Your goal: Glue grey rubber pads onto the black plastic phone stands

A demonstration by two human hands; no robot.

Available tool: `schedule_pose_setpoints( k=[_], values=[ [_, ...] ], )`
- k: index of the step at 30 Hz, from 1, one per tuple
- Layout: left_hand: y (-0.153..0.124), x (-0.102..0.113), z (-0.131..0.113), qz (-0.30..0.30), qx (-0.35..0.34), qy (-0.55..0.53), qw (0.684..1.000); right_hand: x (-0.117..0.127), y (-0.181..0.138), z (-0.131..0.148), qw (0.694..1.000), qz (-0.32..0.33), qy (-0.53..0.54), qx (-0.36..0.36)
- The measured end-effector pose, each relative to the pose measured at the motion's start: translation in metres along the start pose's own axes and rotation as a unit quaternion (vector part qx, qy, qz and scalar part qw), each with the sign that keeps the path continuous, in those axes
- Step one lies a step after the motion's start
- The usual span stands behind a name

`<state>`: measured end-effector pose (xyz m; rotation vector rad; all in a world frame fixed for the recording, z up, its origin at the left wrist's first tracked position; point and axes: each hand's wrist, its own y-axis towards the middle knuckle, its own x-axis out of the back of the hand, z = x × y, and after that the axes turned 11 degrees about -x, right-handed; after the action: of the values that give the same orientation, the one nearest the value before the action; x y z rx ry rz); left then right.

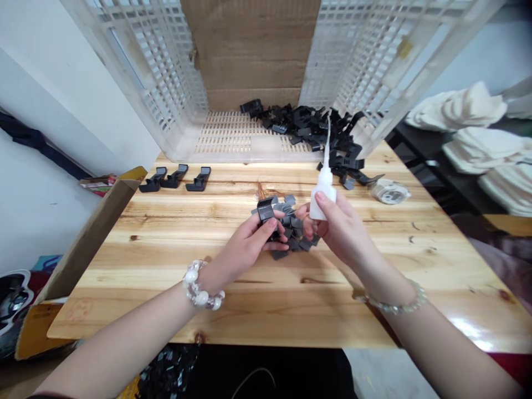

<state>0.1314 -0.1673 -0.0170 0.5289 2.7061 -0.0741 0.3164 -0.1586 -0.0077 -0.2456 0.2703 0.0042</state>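
Observation:
My left hand (249, 244) is closed around a black plastic clip (266, 210), a bent piece whose lower part is hidden by the fingers. In my right hand (343, 230) is a small white glue bottle (323, 194), held upright with its long thin nozzle pointing up. Beneath and between both hands lies a heap of small flat dark grey pieces (296, 224) on the wooden table (166, 238). Three similar black clips (199, 179) stand in a row at the table's far left.
A white plastic crate (257, 145) lies on its side at the back, lined with cardboard (253, 50). Many black clips (307, 124) spill from it. A roll of clear tape (389, 191) sits at the right. White cloth stacks (482, 144) are beyond; a cardboard box (91, 233) stands left.

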Motion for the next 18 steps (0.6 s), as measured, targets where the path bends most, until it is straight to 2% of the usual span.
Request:
schedule_pose_setpoints(
  k=[5, 12, 15, 18],
  values=[
    [0.001, 0.001, -0.002, 0.007, 0.011, -0.046, 0.999, 0.015, 0.008, 0.011, 0.999, -0.020, -0.006, 0.031],
    [0.000, 0.002, -0.005, 0.012, 0.043, -0.072, 0.996, 0.029, 0.011, 0.032, 0.995, -0.022, 0.082, 0.057],
    [0.001, 0.003, -0.005, 0.024, 0.075, -0.083, 0.993, 0.034, 0.012, 0.037, 0.991, -0.024, 0.114, 0.068],
    [0.000, 0.002, -0.006, 0.036, 0.118, -0.084, 0.989, 0.037, 0.012, 0.038, 0.987, -0.049, 0.110, 0.108]
  ],
)
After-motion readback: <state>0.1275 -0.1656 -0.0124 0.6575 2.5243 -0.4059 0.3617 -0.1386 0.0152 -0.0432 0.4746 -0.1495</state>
